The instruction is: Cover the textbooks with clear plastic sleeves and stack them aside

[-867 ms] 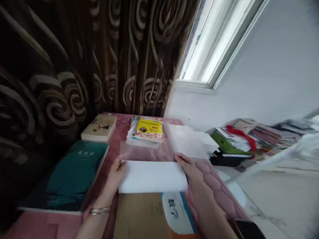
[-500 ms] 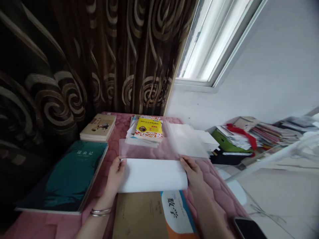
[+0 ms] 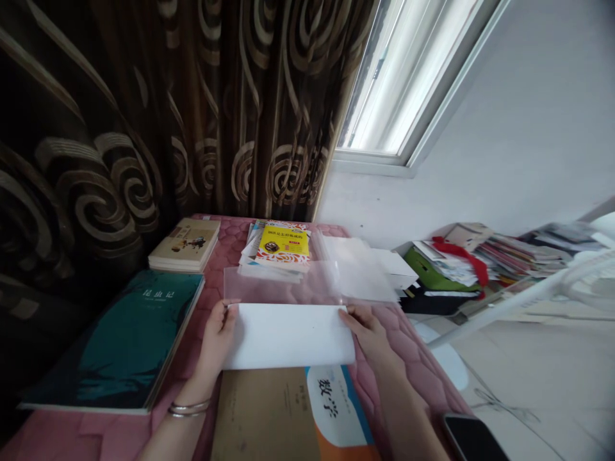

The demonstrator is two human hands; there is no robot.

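Note:
Between my two hands a smooth white sheet (image 3: 289, 336) is stretched wide, slightly bowed at its lower edge. My left hand (image 3: 218, 330) pinches its upper left corner. At the upper right corner, the fingers of my right hand (image 3: 369, 330) are closed on it. A clear plastic film (image 3: 262, 287) extends beyond the sheet's far edge and meets my fingers at both sides; whether the two are joined I cannot tell. Closer to me lies a brown book (image 3: 269, 416) with a blue, white and orange part, partly covered by the white sheet.
On the pink quilted surface (image 3: 418, 365), a teal book (image 3: 129, 339) and a stack of tan books (image 3: 185, 244) lie left. A yellow book (image 3: 284, 242) tops a pile behind; clear sheets (image 3: 362, 269) lie right of it. A phone (image 3: 473, 438) is at lower right.
The view has shifted slightly, so everything appears a little further left. Both hands keep their hold on the white sheet, and my right fingers sit slightly further in along its edge.

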